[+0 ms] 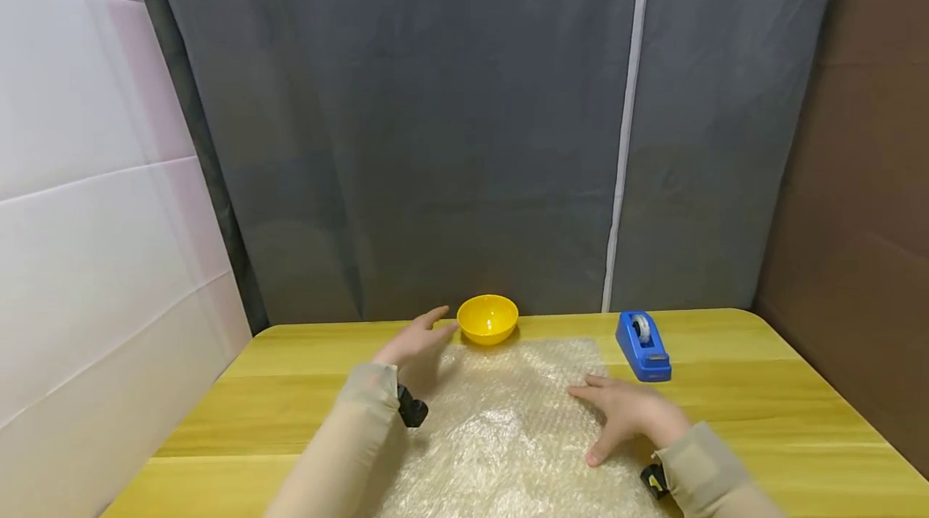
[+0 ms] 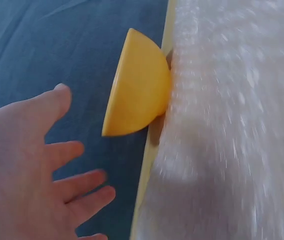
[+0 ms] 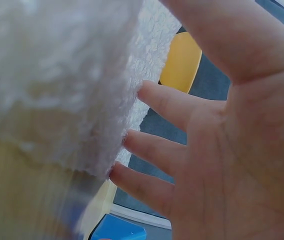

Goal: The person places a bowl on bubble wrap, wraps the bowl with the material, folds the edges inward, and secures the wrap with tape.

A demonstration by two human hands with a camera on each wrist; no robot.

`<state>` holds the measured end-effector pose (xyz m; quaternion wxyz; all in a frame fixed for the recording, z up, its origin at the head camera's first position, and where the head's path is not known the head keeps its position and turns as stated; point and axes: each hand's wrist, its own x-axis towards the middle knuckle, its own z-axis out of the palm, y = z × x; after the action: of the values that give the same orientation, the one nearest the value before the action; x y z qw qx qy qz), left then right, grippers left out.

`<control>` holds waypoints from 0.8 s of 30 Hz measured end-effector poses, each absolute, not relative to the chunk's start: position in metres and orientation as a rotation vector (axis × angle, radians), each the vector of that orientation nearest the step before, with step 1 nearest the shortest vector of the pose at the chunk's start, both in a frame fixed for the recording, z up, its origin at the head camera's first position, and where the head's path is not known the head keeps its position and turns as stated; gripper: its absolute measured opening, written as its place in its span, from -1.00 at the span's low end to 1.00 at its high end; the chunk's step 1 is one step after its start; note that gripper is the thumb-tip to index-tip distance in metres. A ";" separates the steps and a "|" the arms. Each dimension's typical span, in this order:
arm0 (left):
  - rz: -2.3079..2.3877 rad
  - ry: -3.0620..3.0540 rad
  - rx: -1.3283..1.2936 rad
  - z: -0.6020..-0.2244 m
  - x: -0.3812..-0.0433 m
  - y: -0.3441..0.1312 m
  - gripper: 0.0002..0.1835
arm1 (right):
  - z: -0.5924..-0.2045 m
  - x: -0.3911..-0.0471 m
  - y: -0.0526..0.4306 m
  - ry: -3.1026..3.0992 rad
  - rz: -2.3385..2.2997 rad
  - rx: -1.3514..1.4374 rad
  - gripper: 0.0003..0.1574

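Note:
A sheet of clear bubble wrap point(image 1: 501, 429) lies flat over the middle of the wooden table. At its far edge stands a yellow bowl point(image 1: 488, 319), upright and with nothing seen inside. My left hand point(image 1: 417, 338) reaches toward the bowl's left side, fingers spread; in the left wrist view a gap shows between the fingers and the bowl point(image 2: 139, 85). My right hand point(image 1: 627, 411) is over the right part of the bubble wrap, fingers extended, thumb apart. In the right wrist view its fingertips are right at the bubble wrap point(image 3: 154, 50).
A blue tape dispenser point(image 1: 644, 347) with a roll of tape stands at the back right of the table point(image 1: 769, 413). A dark grey curtain point(image 1: 450, 139) hangs behind the table, with a white panel point(image 1: 109, 203) on the left and a brown one point(image 1: 856, 219) on the right.

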<state>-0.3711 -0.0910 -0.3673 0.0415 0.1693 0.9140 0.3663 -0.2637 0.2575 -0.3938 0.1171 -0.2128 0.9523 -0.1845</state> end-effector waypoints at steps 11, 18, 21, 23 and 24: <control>1.380 2.858 0.241 -0.388 -0.411 -0.064 -0.33 | -0.399 -0.264 0.252 2.787 -0.511 -0.589 0.28; 1.596 2.652 0.097 -0.397 -0.421 -0.050 -0.31 | -0.398 -0.265 0.257 2.789 -0.503 -0.611 0.28; 1.676 2.550 0.046 -0.401 -0.425 -0.045 -0.30 | -0.397 -0.266 0.259 2.799 -0.497 -0.627 0.28; 1.715 2.492 0.007 -0.404 -0.427 -0.042 -0.30 | -0.397 -0.266 0.260 2.800 -0.498 -0.637 0.28; 1.727 2.471 -0.010 -0.406 -0.428 -0.040 -0.30 | -0.398 -0.266 0.260 2.801 -0.499 -0.640 0.28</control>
<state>-0.4282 -0.0403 -0.4059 0.0633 -0.0033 0.8179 0.5718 -0.2659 0.2600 -0.3975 0.1126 -0.2179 0.9544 -0.1700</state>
